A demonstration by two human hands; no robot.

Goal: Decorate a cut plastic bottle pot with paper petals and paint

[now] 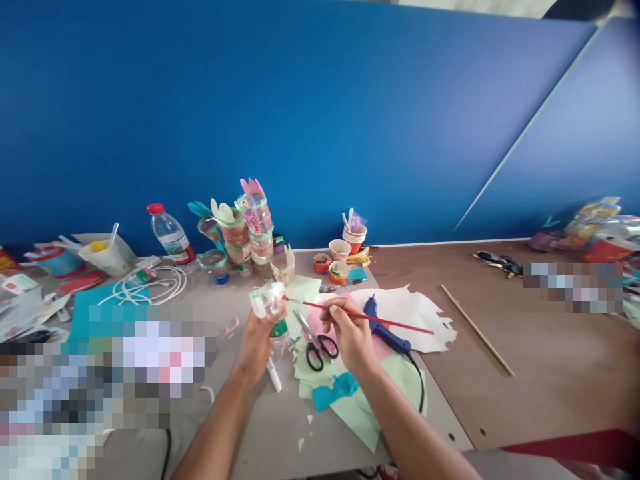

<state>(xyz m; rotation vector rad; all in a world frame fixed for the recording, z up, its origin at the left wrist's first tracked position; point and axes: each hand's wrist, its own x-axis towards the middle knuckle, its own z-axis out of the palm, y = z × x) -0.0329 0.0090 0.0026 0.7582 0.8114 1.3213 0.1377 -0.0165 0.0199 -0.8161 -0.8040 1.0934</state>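
Left hand (pixel 256 341): our fingers curl closed around a clear plastic piece (pixel 275 301), held above the grey table (pixel 273 437).
Right hand (pixel 350 331): our fingers pinch a red-handled paintbrush (pixel 403 325), its tip at the plastic; contact we cannot tell.
Black-handled scissors (pixel 315 347): between our hands, on paper sheets (pixel 360 417).
Blue glue gun (pixel 393 338): just right of our right hand.

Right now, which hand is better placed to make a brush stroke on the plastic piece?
Probably the right hand: it holds the brush, whose tip is close to the plastic piece, which the left hand grips.
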